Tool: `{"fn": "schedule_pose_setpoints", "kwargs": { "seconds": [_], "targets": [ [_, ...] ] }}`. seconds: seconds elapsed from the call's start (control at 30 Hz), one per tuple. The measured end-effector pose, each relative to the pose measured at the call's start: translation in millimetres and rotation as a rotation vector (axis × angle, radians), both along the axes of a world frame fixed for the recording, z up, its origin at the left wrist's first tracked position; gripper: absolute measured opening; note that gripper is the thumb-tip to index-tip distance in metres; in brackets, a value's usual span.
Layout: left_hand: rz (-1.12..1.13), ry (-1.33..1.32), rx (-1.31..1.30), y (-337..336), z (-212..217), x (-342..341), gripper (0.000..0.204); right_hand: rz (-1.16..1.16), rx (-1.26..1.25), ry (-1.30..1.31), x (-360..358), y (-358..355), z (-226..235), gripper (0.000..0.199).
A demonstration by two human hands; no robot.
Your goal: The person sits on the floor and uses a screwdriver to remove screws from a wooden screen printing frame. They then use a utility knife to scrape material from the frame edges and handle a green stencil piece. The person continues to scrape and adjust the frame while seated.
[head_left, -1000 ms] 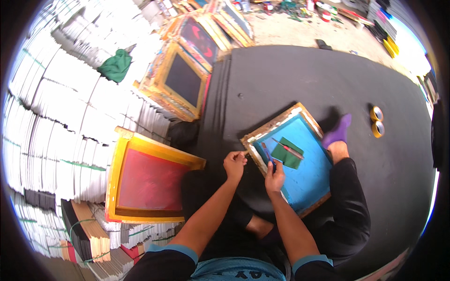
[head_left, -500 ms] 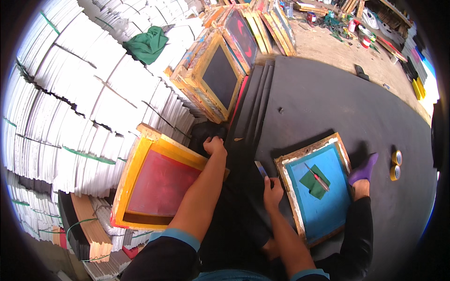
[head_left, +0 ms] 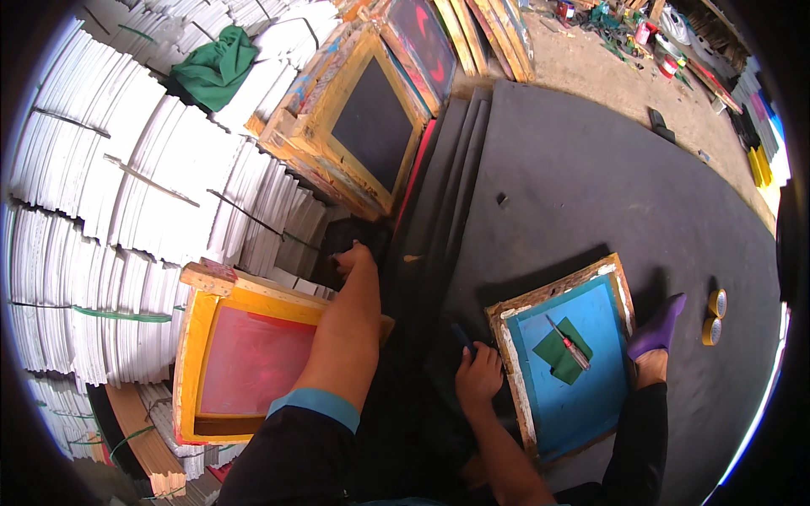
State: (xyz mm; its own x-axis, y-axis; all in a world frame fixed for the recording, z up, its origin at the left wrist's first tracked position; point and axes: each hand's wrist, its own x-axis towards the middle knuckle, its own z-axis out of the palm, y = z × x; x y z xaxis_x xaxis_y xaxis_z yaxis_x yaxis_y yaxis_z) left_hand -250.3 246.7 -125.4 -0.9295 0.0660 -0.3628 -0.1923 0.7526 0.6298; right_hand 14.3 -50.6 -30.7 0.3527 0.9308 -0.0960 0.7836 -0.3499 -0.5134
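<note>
My left hand [head_left: 351, 258] reaches past a yellow-framed printing screen [head_left: 263, 358] with a pink mesh. Its curled fingers are at a black bag [head_left: 359, 232], gripping its edge, and are partly hidden by the dark material. My right hand [head_left: 481, 375] is closed around a slim dark-blue strip-like tool [head_left: 461, 336] whose kind I cannot make out. Close to its right lies a wooden-framed blue screen [head_left: 540, 430]. On that screen rest a green cloth piece [head_left: 560, 368] and a screwdriver [head_left: 575, 347] with a red and clear handle.
Tied white paper stacks [head_left: 110, 185] rise on the left, with a green cloth [head_left: 218, 67] on top. More framed screens [head_left: 375, 126] lean at the back. My purple-socked foot [head_left: 656, 327] rests on the dark sheet surface [head_left: 582, 169], near two tape rolls [head_left: 715, 316].
The view has shifted, with the left-side stacks and screens appearing further left. My right hand has turned and lowered its tool, which now shows less. My left hand stays at the black bag.
</note>
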Motion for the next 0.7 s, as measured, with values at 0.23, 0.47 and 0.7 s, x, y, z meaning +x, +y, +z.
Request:
{"fn": "schedule_pose_setpoints", "kwargs": {
  "seconds": [0.23,0.47,0.7],
  "targets": [
    [-0.435,0.392,0.182,-16,22,29,0.036,0.111,0.2,-0.156,2,-7,12,0.045],
    [-0.76,0.671,0.481,-36,71,53,0.032,0.159,0.326,-0.132,6,0,29,0.045],
    [-1.092,0.757,0.794,-59,126,90,0.03,0.152,0.399,-0.046,14,23,61,0.045]
  ]
}}
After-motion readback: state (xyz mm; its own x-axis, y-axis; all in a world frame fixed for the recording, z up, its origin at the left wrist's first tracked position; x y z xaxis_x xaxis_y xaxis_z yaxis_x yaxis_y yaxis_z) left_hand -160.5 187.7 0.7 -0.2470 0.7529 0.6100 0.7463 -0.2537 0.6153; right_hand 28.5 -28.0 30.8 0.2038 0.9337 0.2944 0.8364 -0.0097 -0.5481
